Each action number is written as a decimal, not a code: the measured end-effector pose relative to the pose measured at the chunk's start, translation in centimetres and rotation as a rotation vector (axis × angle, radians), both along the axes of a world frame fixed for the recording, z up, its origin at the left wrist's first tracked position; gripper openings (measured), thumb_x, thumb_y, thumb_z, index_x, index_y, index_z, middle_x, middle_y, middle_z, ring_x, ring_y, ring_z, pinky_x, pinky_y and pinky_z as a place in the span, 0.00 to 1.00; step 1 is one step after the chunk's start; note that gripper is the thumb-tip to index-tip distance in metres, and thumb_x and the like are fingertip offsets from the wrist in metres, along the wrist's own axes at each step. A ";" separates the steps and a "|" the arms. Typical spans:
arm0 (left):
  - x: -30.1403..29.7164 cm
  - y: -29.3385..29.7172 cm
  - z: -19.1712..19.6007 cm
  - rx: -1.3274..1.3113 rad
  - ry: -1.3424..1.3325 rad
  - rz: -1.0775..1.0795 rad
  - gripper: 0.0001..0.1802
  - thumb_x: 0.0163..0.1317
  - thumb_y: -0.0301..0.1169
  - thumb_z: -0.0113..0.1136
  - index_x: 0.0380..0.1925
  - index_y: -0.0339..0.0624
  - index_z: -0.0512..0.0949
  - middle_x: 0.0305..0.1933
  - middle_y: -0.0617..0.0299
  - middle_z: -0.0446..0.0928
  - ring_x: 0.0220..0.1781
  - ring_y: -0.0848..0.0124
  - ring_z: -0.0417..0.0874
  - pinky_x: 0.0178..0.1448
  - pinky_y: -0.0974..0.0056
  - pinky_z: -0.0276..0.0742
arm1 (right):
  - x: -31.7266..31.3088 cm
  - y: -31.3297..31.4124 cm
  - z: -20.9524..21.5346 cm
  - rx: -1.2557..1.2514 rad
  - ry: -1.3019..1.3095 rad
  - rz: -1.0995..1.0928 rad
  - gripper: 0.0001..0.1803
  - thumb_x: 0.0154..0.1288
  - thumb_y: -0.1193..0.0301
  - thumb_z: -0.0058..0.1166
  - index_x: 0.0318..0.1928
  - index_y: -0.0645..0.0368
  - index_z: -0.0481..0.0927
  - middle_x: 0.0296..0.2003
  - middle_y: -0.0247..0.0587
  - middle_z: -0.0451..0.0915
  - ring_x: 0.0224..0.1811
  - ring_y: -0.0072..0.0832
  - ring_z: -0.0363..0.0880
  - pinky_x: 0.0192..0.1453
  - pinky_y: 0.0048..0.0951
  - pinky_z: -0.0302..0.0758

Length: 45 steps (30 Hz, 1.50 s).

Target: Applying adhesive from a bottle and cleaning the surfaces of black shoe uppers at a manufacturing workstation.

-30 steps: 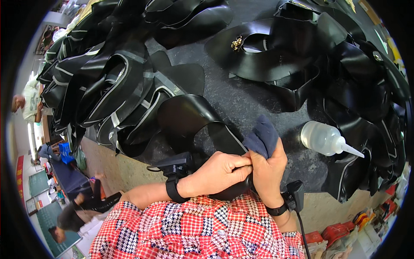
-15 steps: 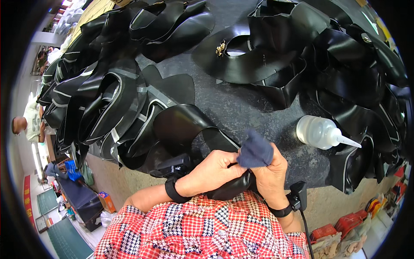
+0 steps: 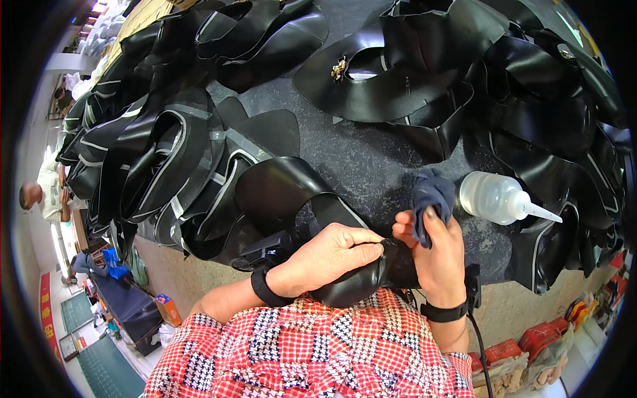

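Note:
My left hand (image 3: 332, 259) pinches the edge of a glossy black leather shoe upper (image 3: 348, 288) between thumb and fingers, close to my body. The upper's curved part extends up and left over the table's near edge. To the right, my right hand (image 3: 438, 255) grips a crumpled dark blue cloth (image 3: 434, 192), held up off the leather, with part of it bunched in the fingers. A clear squeeze bottle (image 3: 491, 198) with a long pointed nozzle lies on its side just right of the cloth.
Piled black uppers with pale taped edges (image 3: 166, 152) fill the left of the dark table (image 3: 371, 159); more (image 3: 544, 113) cover the right. A gold ornament (image 3: 339, 68) sits on one far upper. Red packages (image 3: 541, 341) lie below at right. Another person (image 3: 50, 189) stands far left.
My right hand has moved right and up with the cloth, away from my left hand and the leather. My left hand keeps its pinch on the upper.

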State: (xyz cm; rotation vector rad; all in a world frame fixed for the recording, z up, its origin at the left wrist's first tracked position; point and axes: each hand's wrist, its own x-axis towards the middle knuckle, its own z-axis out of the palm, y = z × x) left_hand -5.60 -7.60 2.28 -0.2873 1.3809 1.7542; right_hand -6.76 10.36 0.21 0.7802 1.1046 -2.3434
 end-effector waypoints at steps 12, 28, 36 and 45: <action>0.3 0.5 0.4 -0.059 0.192 -0.130 0.13 0.61 0.26 0.53 0.45 0.33 0.75 0.39 0.68 0.78 0.40 0.84 0.71 0.46 0.74 0.69 | 2.8 -3.1 0.1 0.678 0.587 0.114 0.24 0.55 0.81 0.55 0.54 0.67 0.68 0.46 0.41 0.74 0.39 0.22 0.76 0.44 0.24 0.75; 0.1 1.0 -0.5 0.005 -0.122 -0.048 0.12 0.59 0.29 0.53 0.39 0.32 0.77 0.30 0.65 0.78 0.33 0.83 0.73 0.40 0.76 0.70 | 2.2 -0.4 -0.9 0.084 -0.151 -0.051 0.08 0.62 0.71 0.48 0.39 0.62 0.72 0.28 0.45 0.79 0.29 0.30 0.79 0.35 0.27 0.77; -0.1 1.1 -1.1 0.020 -0.078 -0.087 0.13 0.59 0.28 0.52 0.41 0.34 0.77 0.32 0.65 0.79 0.34 0.83 0.74 0.42 0.75 0.71 | 4.8 -1.6 -0.5 0.236 0.333 0.095 0.19 0.56 0.80 0.55 0.50 0.64 0.71 0.42 0.43 0.78 0.47 0.25 0.75 0.52 0.26 0.70; -0.3 1.0 -0.8 -0.100 0.166 -0.213 0.10 0.60 0.27 0.53 0.38 0.34 0.78 0.29 0.71 0.76 0.33 0.86 0.69 0.40 0.75 0.69 | 3.4 -3.5 -0.5 0.722 0.419 -0.034 0.19 0.57 0.78 0.55 0.50 0.65 0.71 0.35 0.40 0.80 0.36 0.20 0.78 0.41 0.23 0.74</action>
